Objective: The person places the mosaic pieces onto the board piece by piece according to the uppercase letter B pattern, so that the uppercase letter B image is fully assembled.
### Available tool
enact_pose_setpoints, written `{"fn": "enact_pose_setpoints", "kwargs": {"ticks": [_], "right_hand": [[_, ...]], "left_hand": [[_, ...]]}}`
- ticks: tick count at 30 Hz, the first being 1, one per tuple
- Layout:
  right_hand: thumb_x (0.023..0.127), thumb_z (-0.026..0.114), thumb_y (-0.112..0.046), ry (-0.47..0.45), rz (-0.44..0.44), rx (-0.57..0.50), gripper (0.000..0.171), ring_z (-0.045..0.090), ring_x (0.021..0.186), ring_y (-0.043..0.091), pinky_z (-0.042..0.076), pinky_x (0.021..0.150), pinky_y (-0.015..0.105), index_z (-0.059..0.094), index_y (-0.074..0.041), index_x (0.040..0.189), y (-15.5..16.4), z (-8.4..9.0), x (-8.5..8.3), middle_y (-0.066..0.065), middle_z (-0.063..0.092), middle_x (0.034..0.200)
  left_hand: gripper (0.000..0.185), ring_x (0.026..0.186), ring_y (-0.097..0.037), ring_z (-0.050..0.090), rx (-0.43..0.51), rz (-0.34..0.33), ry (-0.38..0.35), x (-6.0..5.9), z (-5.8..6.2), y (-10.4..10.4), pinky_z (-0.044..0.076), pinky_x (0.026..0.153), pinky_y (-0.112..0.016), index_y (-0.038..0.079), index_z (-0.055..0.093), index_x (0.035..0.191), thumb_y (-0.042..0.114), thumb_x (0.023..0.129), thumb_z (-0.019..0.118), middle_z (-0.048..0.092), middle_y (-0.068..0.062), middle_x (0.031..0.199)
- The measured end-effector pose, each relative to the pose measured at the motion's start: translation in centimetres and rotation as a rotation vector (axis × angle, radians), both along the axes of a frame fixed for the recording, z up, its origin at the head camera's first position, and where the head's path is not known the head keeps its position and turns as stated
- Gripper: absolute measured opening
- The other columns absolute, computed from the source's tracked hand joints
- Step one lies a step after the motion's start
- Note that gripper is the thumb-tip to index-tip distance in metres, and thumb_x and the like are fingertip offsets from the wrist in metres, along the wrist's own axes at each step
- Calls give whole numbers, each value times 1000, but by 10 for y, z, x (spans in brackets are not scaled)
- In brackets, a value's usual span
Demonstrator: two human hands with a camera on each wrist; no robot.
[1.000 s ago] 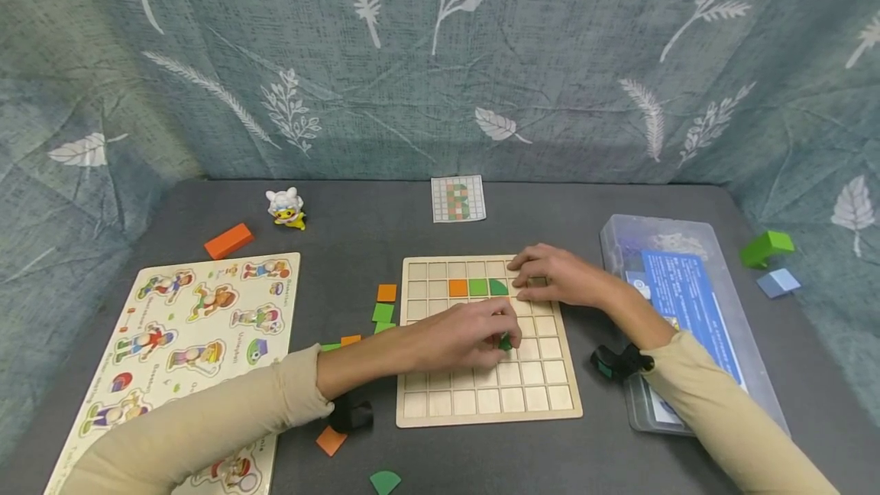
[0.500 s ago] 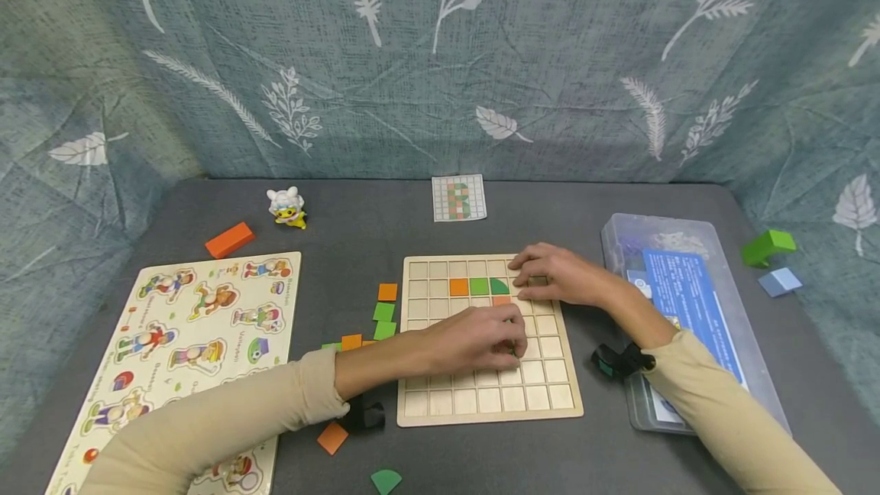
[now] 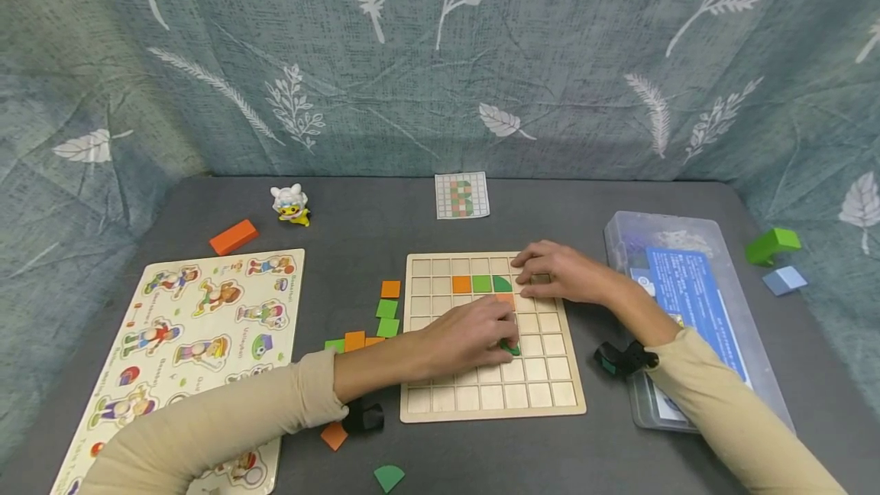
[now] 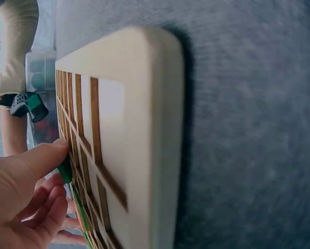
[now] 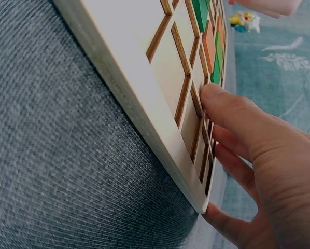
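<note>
Green tile (image 3: 509, 347) — a small dark-green piece — sits pinched under the fingertips of the left hand (image 3: 470, 336), low against the wooden grid board (image 3: 543, 396) near its middle cells. It looks light, thin and stiff, probably smooth-faced; a hold by its edges between thumb and finger would likely serve best, since flat in a cell it offers little to grasp. Beyond that hand, the right hand (image 3: 560, 275) rests on the board's far right corner, fingers laid fairly straight along the rim, steadying it. Just beside its fingertips lie an orange square (image 3: 461, 284) and two green pieces. The left wrist view shows the thumb (image 4: 43, 158) pressed to the tile's edge — hidden from the head view. The right wrist view shows a finger (image 5: 233, 111) lying over the cells.
</note>
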State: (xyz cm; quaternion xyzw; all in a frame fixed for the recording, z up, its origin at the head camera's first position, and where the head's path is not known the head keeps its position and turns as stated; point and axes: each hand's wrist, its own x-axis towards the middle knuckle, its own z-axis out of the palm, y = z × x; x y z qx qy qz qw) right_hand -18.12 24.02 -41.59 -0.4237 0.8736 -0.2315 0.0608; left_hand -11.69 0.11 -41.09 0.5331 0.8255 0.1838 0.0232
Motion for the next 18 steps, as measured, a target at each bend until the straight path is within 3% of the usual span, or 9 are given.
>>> {"fn": "enact_pose_setpoints", "kwargs": {"ticks": [8, 18], "right_hand": [[87, 72, -19, -3, 3, -2, 14, 59, 110, 27, 51, 88, 42, 74, -11, 99, 0, 2, 0, 10, 64, 120], [87, 72, -20, -7, -6, 4, 15, 59, 111, 27, 51, 89, 42, 74, -12, 100, 0, 1, 0, 10, 64, 120]], "left_hand": [[12, 85, -8, 53, -59, 7, -16, 1, 3, 0, 45, 74, -17, 18, 73, 87, 29, 89, 70, 64, 4, 93], [12, 86, -8, 57, -52, -76, 60, 0, 2, -1, 49, 77, -19, 18, 71, 85, 23, 93, 65, 63, 3, 93]]}}
